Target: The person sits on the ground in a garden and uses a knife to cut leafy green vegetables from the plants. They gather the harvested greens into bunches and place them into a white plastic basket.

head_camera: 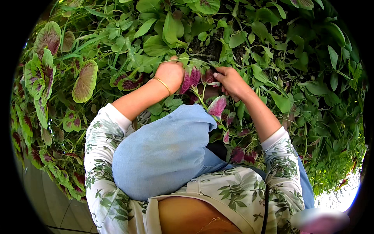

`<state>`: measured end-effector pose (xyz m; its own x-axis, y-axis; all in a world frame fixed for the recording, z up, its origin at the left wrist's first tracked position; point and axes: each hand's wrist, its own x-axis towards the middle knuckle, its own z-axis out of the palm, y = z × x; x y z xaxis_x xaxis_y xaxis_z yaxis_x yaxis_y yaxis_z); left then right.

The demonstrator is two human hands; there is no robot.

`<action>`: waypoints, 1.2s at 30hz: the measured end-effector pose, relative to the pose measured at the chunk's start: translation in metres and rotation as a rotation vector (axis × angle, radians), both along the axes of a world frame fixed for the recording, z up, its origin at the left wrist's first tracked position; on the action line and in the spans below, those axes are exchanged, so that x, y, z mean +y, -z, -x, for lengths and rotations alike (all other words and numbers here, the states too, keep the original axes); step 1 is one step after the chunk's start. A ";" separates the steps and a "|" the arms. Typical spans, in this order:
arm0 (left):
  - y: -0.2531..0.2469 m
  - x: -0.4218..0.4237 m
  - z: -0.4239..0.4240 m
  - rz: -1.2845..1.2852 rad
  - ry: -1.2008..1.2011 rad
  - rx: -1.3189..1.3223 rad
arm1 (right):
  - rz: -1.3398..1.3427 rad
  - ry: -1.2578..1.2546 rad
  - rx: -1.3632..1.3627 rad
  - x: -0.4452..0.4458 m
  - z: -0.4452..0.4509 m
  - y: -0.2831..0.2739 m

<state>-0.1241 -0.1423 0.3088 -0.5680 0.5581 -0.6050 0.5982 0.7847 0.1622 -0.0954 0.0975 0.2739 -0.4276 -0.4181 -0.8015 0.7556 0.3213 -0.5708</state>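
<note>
My left hand (169,74), a gold bangle at its wrist, is curled among the greens with thin green stems (194,58) at its fingers. My right hand (230,82) is closed on a slim dark object (214,69), mostly hidden; its kind cannot be told. Between my hands stand crinkled purple-red amaranth leaves (191,79) on pale stems. Below them, nearer my raised knee, is a pink and green amaranth leaf (217,106). What my left fingertips grip is partly hidden by leaves.
Broad green leafy plants (156,46) grow beyond my hands, with dark soil (209,44) showing between them. Red-green amaranth (84,81) spreads at left. My denim-covered knee (163,149) rises below my hands. Grey floor tiles (71,215) lie at the lower left.
</note>
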 end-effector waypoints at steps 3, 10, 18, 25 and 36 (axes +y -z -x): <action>-0.020 -0.016 -0.022 0.355 0.300 -0.553 | 0.044 0.178 0.142 -0.003 0.004 0.013; -0.017 0.052 0.064 -0.442 -0.213 0.109 | 0.002 0.091 0.263 -0.043 0.035 0.044; 0.056 0.002 0.067 0.252 -0.101 0.175 | -0.172 0.115 0.626 -0.082 0.012 0.084; 0.046 -0.012 0.062 0.119 -0.233 0.234 | 0.003 -0.020 -0.050 -0.077 0.010 0.018; -0.094 0.013 0.071 -1.021 -0.843 -0.555 | -0.159 0.134 0.582 -0.027 0.040 -0.016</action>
<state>-0.1951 -0.1296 0.4030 -0.7695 0.4971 -0.4010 -0.3042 0.2668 0.9145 -0.1355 0.0700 0.2894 -0.8543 -0.2251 -0.4686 0.3739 0.3600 -0.8547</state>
